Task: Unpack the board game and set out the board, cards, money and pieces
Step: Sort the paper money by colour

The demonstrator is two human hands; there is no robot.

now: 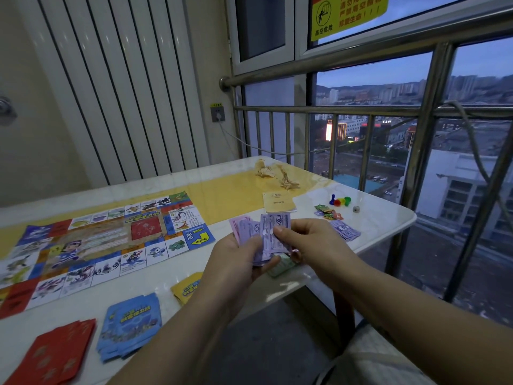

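Left grip [238, 262] curls round a fan of purple banknotes [268, 232] above the near edge of the counter [383, 218]; right grip [311, 243] pinches the front note. The board [105, 240] lies unfolded at left. Blue cards [130, 326], red cards [55, 354] and yellow cards [186, 290] lie before it, with pawns [340, 200] and die [356, 209] at far right.

A yellow warning sign [348, 12] is hanging on the window glass above a steel railing [333, 109]. A cable [238, 138] is trailing from a wall socket [218, 113]. Crumpled tan wrappers [277, 173] are lying near the worktop's [383, 218] far edge.
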